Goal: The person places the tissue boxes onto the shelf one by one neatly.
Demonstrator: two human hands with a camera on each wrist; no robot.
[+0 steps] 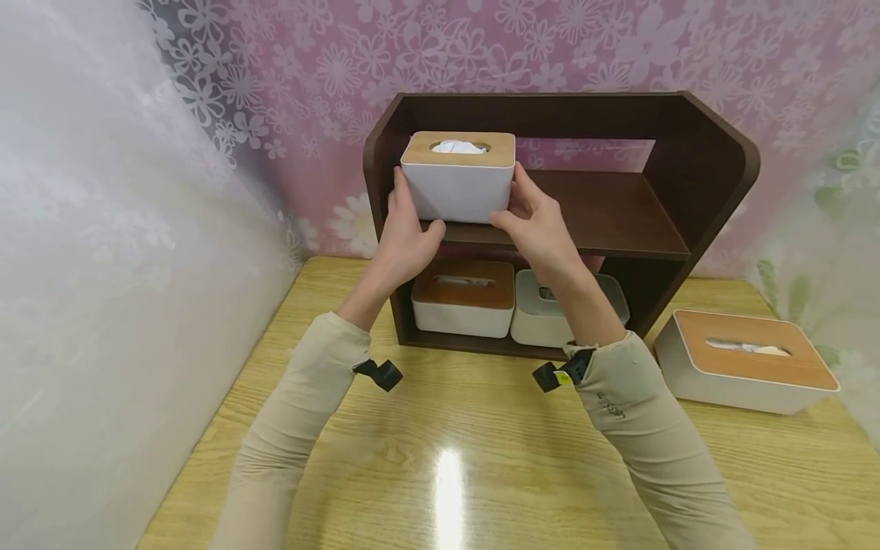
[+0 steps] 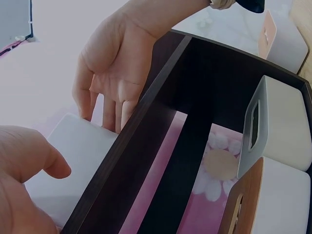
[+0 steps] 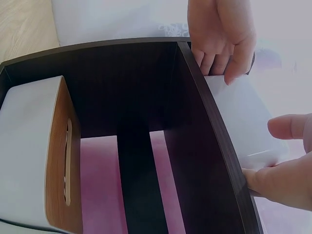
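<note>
A white tissue box point(image 1: 454, 191) with a wood-toned lid and tissue in its oval slot is at the left of the upper shelf. My left hand point(image 1: 409, 237) holds its left end, fingers along the side and thumb by the lower front edge. At the opposite end my right hand point(image 1: 543, 229) grips it the same way, thumb at the bottom front corner. Both wrist views show the box's white front point(image 2: 87, 151) between the hands, beside the shelf board's dark edge. Its underside is hidden.
The dark brown two-tier shelf point(image 1: 715, 160) stands on a wooden table point(image 1: 385, 458). Its lower tier holds a brown-lidded tissue box point(image 1: 464, 317) and a grey-lidded one point(image 1: 539, 325). Another wood-lidded box point(image 1: 749, 389) stands right of the shelf. A pale wall point(image 1: 137, 229) borders the left.
</note>
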